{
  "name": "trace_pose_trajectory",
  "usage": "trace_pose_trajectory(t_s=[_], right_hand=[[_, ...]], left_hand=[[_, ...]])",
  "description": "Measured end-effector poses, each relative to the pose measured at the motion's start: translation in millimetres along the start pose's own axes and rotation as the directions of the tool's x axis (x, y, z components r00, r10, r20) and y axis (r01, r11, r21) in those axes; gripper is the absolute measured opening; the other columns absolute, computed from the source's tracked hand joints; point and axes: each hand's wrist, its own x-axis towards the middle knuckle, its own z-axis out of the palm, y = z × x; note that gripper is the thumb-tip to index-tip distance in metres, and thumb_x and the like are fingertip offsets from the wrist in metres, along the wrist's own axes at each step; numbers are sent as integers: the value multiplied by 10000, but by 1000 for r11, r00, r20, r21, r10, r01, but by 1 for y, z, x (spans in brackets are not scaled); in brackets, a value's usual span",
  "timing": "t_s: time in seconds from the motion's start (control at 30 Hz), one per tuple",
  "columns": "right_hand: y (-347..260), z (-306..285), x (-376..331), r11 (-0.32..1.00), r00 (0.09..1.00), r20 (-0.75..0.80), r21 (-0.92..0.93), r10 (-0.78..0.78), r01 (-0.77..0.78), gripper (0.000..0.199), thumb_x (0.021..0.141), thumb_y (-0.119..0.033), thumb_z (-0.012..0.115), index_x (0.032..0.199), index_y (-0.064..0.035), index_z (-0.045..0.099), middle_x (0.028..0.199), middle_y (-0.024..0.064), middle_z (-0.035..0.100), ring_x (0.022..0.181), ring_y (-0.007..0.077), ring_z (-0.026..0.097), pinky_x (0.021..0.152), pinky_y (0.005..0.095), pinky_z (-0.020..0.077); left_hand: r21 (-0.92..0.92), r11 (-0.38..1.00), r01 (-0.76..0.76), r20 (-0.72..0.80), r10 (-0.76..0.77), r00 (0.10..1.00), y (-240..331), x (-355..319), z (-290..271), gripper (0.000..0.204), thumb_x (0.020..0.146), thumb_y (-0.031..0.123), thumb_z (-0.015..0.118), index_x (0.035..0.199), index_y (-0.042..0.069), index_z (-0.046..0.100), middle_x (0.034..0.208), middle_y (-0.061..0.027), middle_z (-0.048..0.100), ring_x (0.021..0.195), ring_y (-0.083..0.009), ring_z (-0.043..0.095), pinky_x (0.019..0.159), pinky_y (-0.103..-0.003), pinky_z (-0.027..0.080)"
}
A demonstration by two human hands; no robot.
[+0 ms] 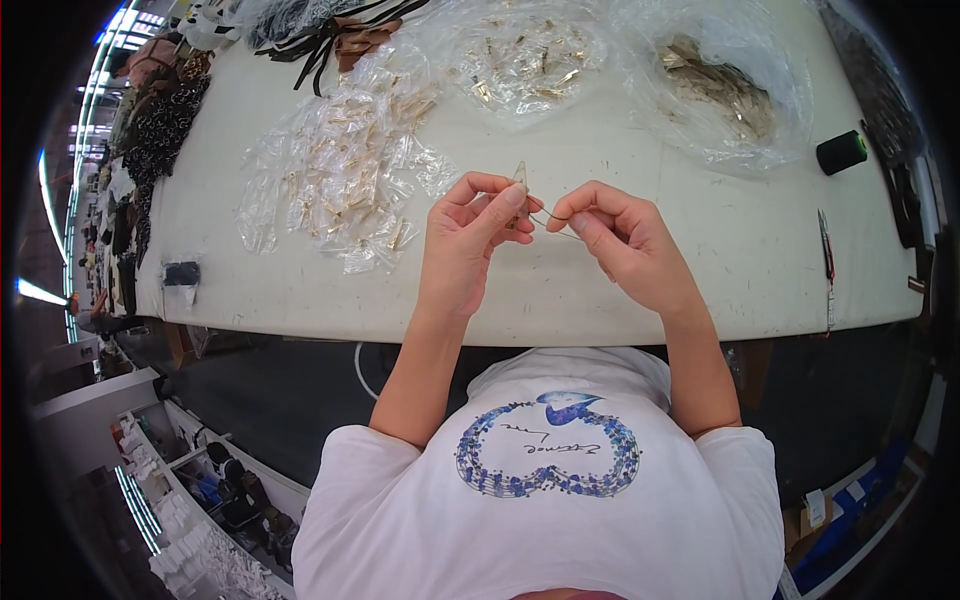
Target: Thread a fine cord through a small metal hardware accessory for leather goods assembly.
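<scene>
My left hand (470,235) pinches a small clear packet (520,178) with a gold-coloured piece in it, held upright above the white table (560,290). My right hand (615,235) is close beside it, fingertips pinched on a thin wire-like strand (552,222) that runs to the piece in the left hand. Both hands hover over the table's near middle, thumbs almost touching.
A heap of small clear packets with gold pieces (340,180) lies left of the hands. Two larger clear bags of gold parts (520,55) (725,90) lie at the back. A dark green thread spool (841,152) and a red-handled tool (826,255) are at the right. Black straps (330,35) lie far left.
</scene>
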Motion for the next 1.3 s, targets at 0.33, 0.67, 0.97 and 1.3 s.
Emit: trace_pose_trajectory(t_s=[0.33, 0.67, 0.97, 1.3], right_hand=[[19, 18, 8, 999, 988, -147, -31, -44, 40, 93, 963, -89, 623, 1040, -37, 629, 619, -90, 353, 571, 17, 290, 526, 234, 247], [33, 20, 9, 998, 975, -218, -53, -53, 42, 131, 924, -145, 692, 953, -19, 678, 570, -83, 329, 541, 25, 294, 506, 246, 257], [34, 19, 6, 1000, 968, -253, -24, 2, -8, 121, 901, -141, 682, 932, -25, 670, 569, -80, 322, 548, 27, 297, 510, 244, 283], [21, -13, -6, 995, 991, -106, 58, 85, -79, 187, 995, -188, 603, 1033, -22, 679, 754, -49, 595, 581, 15, 434, 532, 205, 377]], left_hand=[[38, 997, -70, -28, 71, 997, 3, -3, 11, 64, 953, 117, 670, 969, 57, 653, 1187, -201, 669, 821, -115, 678, 649, -225, 561], [-108, 991, 79, 24, -76, 997, -4, -4, 8, 84, 928, 146, 711, 930, 80, 659, 1061, -103, 718, 786, -107, 663, 623, -226, 505], [-160, 984, 82, 21, -80, 997, -14, -6, 19, 48, 946, 118, 685, 926, 99, 645, 1066, -79, 715, 819, -76, 629, 658, -216, 482], [-211, 976, 46, -62, -60, 996, -9, -1, 4, 27, 966, 93, 656, 975, 78, 636, 1121, -159, 699, 956, -156, 677, 803, -266, 543]])
